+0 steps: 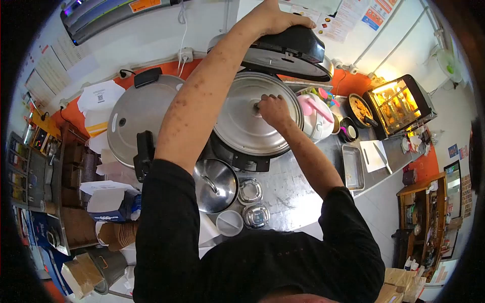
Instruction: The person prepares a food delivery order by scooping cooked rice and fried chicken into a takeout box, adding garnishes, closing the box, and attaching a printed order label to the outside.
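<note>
A large round steel lid point(237, 121) covers the pot of a big black rice cooker point(232, 157) in front of me. My right hand point(274, 110) is closed around the small knob at that lid's middle. Behind it stands the cooker's hinged black outer lid point(298, 46), raised. My left hand point(275, 20) holds the top of this outer lid, its thumb stretched to the right and its fingers partly cut off by the frame edge. My left forearm crosses in front of the steel lid's left side and hides part of it.
Left stands another big lidded cooker point(134, 118). Nearer me are a glass-lidded pot point(214, 184), foil containers point(251, 191) and a round plastic tub point(229, 222). To the right are a pink-white appliance point(314, 121), a pan of food point(359, 108), a metal tray point(352, 166), a knife point(382, 157) and a lit display warmer point(401, 106).
</note>
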A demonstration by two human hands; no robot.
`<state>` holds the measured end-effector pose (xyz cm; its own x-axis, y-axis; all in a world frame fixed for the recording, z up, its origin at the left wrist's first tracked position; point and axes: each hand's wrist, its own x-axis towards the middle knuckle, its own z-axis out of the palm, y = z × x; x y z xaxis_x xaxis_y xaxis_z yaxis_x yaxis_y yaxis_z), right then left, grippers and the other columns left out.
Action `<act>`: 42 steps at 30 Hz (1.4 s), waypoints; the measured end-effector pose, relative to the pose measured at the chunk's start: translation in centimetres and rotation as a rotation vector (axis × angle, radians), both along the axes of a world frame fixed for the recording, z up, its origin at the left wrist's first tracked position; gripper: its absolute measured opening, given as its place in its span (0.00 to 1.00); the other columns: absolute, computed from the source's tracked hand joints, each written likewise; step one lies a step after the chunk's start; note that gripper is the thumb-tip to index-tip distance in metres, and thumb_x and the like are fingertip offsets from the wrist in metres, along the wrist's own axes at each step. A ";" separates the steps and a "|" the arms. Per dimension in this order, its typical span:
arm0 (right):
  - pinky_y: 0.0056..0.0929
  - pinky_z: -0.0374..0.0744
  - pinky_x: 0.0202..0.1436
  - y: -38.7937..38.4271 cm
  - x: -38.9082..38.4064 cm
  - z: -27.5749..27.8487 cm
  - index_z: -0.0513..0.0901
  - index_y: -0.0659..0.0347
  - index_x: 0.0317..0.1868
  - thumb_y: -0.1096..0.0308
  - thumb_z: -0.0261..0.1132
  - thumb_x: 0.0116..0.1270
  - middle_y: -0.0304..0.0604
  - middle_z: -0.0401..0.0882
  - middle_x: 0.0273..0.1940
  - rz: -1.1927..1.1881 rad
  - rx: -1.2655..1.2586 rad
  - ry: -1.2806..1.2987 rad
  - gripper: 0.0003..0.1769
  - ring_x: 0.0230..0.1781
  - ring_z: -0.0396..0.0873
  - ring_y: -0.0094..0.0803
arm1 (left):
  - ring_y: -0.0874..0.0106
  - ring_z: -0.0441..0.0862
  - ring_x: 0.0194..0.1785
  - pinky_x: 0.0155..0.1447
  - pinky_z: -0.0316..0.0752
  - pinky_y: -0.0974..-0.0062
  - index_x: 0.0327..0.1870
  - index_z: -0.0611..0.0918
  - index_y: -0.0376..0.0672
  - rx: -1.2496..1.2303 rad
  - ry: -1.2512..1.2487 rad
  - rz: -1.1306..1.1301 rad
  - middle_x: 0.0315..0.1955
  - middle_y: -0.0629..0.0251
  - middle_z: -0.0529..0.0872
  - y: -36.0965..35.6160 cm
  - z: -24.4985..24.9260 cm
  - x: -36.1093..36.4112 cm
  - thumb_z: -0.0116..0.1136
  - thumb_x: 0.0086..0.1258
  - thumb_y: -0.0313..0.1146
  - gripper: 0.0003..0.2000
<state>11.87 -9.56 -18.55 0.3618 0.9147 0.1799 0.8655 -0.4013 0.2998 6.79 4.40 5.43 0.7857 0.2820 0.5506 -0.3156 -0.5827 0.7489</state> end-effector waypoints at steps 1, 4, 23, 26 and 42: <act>0.39 0.76 0.51 0.4 0.2 0.1 0.86 0.55 0.35 0.67 0.61 0.61 0.40 0.82 0.39 0.002 0.000 -0.002 0.07 0.45 0.82 0.37 | 0.59 0.78 0.57 0.61 0.73 0.69 0.64 0.67 0.29 0.000 -0.002 0.002 0.54 0.41 0.80 0.1 0.1 0.1 0.78 0.48 0.46 0.45; 0.39 0.76 0.54 1.1 0.7 0.5 0.85 0.57 0.34 0.67 0.61 0.62 0.42 0.82 0.42 0.062 -0.090 -0.006 0.07 0.46 0.83 0.37 | 0.58 0.78 0.57 0.61 0.73 0.69 0.63 0.68 0.28 -0.009 -0.007 0.013 0.53 0.41 0.80 0.3 0.0 0.5 0.77 0.48 0.47 0.45; 0.38 0.83 0.44 2.3 2.3 1.5 0.87 0.55 0.33 0.59 0.63 0.61 0.43 0.85 0.40 0.257 -0.339 -0.112 0.10 0.40 0.86 0.41 | 0.56 0.80 0.55 0.60 0.74 0.69 0.58 0.73 0.24 0.024 -0.042 -0.017 0.50 0.39 0.82 1.5 0.6 3.6 0.75 0.44 0.53 0.45; 0.39 0.83 0.44 2.4 1.9 2.0 0.87 0.55 0.34 0.57 0.63 0.60 0.47 0.85 0.39 0.249 -0.391 -0.095 0.12 0.41 0.85 0.42 | 0.56 0.80 0.55 0.59 0.74 0.69 0.59 0.73 0.24 0.032 -0.057 -0.009 0.51 0.40 0.81 1.1 0.6 3.2 0.75 0.44 0.53 0.46; 0.41 0.80 0.43 3.4 5.9 3.5 0.84 0.61 0.32 0.62 0.66 0.52 0.48 0.83 0.33 0.261 -0.198 0.388 0.11 0.40 0.82 0.45 | 0.58 0.80 0.54 0.58 0.75 0.70 0.58 0.73 0.24 -0.023 0.004 -0.037 0.50 0.41 0.82 1.4 1.2 3.8 0.76 0.42 0.51 0.46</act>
<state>17.75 -6.16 -15.09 0.1220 0.9866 -0.1083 0.9921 -0.1244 -0.0156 10.64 5.81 6.67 0.7981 0.2651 0.5410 -0.3336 -0.5532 0.7633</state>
